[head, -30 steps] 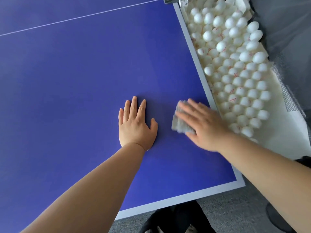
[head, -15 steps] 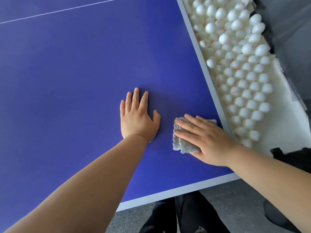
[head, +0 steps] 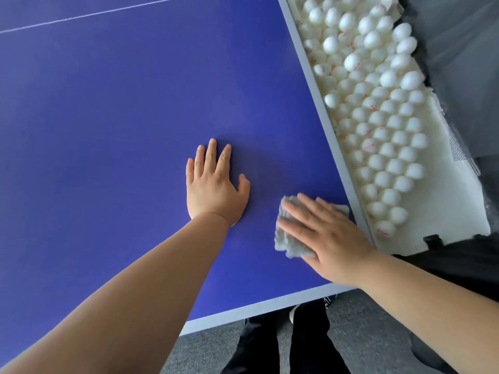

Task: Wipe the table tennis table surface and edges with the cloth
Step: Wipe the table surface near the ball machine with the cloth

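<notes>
The blue table tennis table (head: pixel 113 109) fills most of the view, with a pale border along its right and near edges. My right hand (head: pixel 329 236) presses flat, fingers straight, on a crumpled grey cloth (head: pixel 289 238) near the table's right edge, close to the near corner. Most of the cloth is hidden under the hand. My left hand (head: pixel 216 187) rests flat on the blue surface to the left of the cloth, fingers straight, holding nothing.
A white tray (head: pixel 456 211) packed with several white table tennis balls (head: pixel 378 109) runs along the table's right edge. Grey carpet (head: pixel 372 333) and dark trouser legs (head: pixel 283 344) show below the near edge. A thin white line (head: pixel 81 16) crosses the far surface.
My right hand has slid the cloth toward the near edge along the right border. My left hand stays flat on the same spot.
</notes>
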The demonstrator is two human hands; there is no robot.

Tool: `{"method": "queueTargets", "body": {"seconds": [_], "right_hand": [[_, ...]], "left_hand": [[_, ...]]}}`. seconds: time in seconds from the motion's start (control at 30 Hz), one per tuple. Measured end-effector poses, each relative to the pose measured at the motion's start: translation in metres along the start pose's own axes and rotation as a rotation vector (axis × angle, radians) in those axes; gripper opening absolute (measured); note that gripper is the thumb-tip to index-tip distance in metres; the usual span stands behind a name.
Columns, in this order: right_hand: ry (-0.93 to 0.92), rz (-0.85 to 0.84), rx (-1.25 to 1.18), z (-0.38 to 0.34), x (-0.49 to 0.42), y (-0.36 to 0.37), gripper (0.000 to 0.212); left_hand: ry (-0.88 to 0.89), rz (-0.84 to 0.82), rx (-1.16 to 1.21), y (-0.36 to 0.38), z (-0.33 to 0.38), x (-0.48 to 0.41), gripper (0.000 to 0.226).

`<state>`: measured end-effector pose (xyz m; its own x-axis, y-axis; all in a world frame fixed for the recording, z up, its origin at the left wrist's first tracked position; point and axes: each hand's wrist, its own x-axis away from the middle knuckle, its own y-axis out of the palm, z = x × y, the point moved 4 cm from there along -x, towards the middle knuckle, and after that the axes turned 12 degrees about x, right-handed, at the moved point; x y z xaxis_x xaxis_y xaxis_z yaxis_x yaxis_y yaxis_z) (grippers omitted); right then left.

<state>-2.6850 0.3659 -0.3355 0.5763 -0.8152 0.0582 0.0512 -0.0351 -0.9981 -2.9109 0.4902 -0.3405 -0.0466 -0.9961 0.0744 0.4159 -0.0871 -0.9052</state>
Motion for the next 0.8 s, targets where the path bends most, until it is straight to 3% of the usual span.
{"method": "queueTargets", "body": {"seconds": [0.1, 0.23, 0.3, 0.37, 0.5, 0.6, 0.67, 0.8], "right_hand": [[-0.053, -0.014, 0.057, 0.031, 0.003, -0.003, 0.069], [0.393, 0.019, 0.008, 0.08, -0.028, -0.008, 0.063], [0.523, 0.028, -0.028, 0.073, -0.03, -0.009, 0.062], [0.508, 0.048, 0.001, 0.044, -0.017, -0.011, 0.063], [0.183, -0.022, -0.018, -0.038, 0.042, -0.002, 0.073], [0.003, -0.105, 0.01, -0.037, 0.058, -0.003, 0.077], [0.078, -0.092, 0.035, -0.009, 0.042, -0.007, 0.071], [0.462, -0.084, 0.014, 0.037, 0.003, -0.014, 0.064]], "left_hand": [[0.004, 0.01, 0.01, -0.001, 0.0, 0.001, 0.071], [0.008, 0.011, 0.005, -0.001, -0.001, 0.004, 0.07], [0.013, -0.002, 0.0, -0.003, 0.0, 0.003, 0.068], [0.026, -0.026, 0.023, -0.006, 0.001, 0.007, 0.065], [0.116, -0.125, 0.069, -0.007, -0.003, 0.048, 0.065], [0.269, -0.187, 0.011, -0.008, -0.015, 0.104, 0.068], [0.307, -0.18, -0.048, -0.006, -0.027, 0.135, 0.068], [0.261, -0.109, -0.084, -0.003, -0.037, 0.151, 0.067]]}}
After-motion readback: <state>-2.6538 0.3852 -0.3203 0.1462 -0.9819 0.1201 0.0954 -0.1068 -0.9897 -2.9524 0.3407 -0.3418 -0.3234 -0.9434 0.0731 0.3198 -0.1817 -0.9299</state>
